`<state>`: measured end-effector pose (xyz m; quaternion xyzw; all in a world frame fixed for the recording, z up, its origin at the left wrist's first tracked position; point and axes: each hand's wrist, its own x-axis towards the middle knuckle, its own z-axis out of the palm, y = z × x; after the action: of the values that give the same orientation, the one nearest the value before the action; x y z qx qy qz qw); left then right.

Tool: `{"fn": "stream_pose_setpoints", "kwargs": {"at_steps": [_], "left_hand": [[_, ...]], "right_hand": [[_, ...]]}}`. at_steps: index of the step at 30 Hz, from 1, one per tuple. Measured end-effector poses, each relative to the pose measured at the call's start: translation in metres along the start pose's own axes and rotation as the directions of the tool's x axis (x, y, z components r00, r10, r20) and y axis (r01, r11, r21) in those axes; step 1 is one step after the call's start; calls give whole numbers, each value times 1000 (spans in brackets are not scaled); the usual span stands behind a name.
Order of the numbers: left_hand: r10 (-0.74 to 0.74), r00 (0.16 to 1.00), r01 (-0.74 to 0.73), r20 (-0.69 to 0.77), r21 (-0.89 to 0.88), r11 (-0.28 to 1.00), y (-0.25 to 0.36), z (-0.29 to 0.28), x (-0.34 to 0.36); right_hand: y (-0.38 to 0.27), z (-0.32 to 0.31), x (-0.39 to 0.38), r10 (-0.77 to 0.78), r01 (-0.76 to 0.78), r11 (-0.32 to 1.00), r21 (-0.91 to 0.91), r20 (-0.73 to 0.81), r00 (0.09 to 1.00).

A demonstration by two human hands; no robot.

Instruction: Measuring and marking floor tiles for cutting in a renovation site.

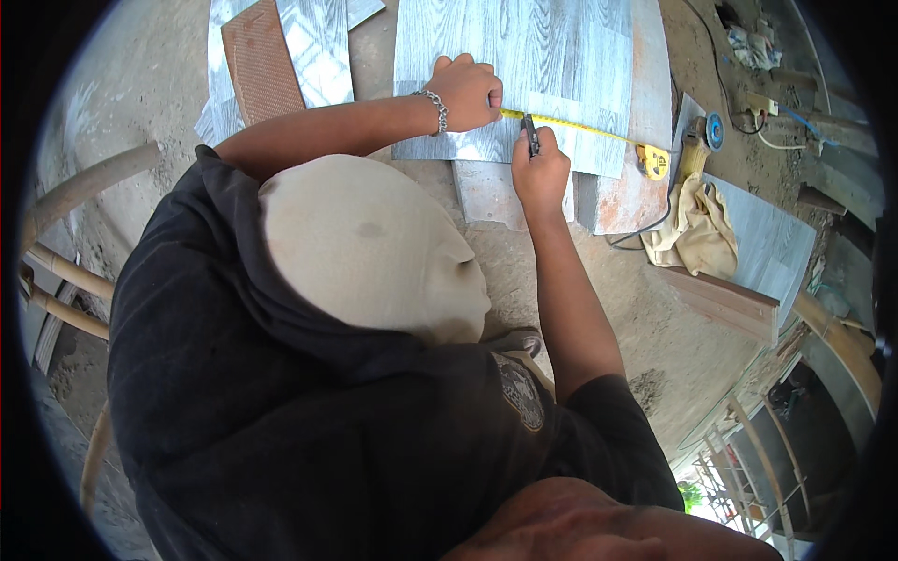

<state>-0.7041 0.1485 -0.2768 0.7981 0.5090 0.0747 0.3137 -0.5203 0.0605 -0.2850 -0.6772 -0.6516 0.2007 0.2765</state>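
Note:
My left hand (465, 96), a chain bracelet at its wrist, presses curled fingers on a grey wood-look plank sheet (571, 47), pinching the end of the yellow tape blade (561, 122). The blade stretches rightward to its yellow tape measure case (654, 162) at the sheet's right side. Just below the tape, my right hand (539, 168) grips a black utility knife (531, 136), its tip at the tape's edge. The sheet lies on pale slabs (486, 196) on the concrete ground.
At upper left are more sheets and a brown textured strip (262, 61). At right are an angle grinder (703, 136), cream cloth (692, 234), a leaning sheet (767, 252), a board (716, 299), cables and a power socket (760, 103). Bamboo poles (94, 159) stand at left.

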Motion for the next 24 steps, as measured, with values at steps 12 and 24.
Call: {"fn": "stream_pose_setpoints", "kwargs": {"at_steps": [12,24], "left_hand": [[-91,993,90,81,13,996,0,-1,8],[-133,981,123,144,76,989,3,-5,13]], "right_hand": [[-1,12,2,-18,18,1000,-8,-22,1000],[-1,14,3,-30,29,994,-109,-6,1000]]}}
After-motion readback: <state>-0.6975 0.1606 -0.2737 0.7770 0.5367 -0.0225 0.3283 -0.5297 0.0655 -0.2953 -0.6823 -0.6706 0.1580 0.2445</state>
